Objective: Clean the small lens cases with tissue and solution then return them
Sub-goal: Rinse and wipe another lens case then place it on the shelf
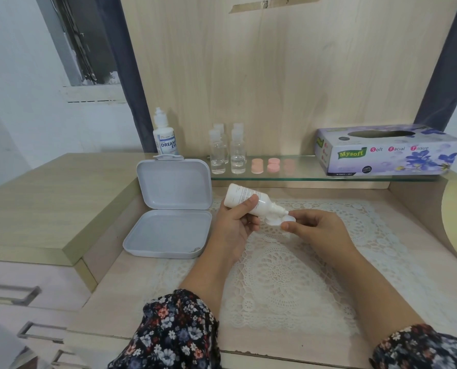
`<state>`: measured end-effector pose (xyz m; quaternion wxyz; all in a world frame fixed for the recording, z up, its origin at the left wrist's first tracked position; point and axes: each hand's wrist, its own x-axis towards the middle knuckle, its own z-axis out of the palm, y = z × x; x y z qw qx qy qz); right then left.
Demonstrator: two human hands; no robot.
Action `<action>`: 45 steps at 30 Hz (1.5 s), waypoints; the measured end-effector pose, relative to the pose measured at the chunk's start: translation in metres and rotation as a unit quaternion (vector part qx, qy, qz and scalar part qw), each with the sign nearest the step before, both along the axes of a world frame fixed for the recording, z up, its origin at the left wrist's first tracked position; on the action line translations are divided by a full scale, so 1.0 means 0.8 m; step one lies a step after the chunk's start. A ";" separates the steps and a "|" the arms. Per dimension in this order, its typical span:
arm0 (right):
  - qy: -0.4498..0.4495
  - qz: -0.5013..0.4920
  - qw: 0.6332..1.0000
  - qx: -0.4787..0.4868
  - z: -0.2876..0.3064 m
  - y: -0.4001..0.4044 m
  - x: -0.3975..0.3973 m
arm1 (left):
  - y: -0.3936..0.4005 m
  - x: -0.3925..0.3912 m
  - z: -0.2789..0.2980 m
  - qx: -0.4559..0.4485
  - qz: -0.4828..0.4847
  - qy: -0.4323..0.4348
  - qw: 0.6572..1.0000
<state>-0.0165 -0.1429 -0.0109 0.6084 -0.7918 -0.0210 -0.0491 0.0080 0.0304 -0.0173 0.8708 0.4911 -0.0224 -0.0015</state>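
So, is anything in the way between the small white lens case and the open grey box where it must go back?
Nothing visible: small white lens case, pinched by right hand, open grey box left; only left hand.

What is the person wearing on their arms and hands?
Both hands, the left hand and the right hand, are bare: no gloves, and no rings or watch show. The forearms are uncovered too. Dark sleeves printed with small pink, white and blue flowers are pushed up towards the elbows.

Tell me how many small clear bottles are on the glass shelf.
4, clustered on the glass shelf left of the pink caps: front left, front right, back left, back right. The back pair is partly hidden.
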 end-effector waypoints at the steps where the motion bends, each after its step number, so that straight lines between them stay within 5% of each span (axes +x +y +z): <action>1: -0.001 0.000 1.000 0.000 0.000 0.000 0.000 | 0.000 0.000 0.000 0.002 -0.001 -0.003 1.000; 45: -0.002 0.007 1.000 0.004 -0.006 -0.002 0.005 | 0.000 0.004 -0.005 0.008 0.003 -0.030 1.000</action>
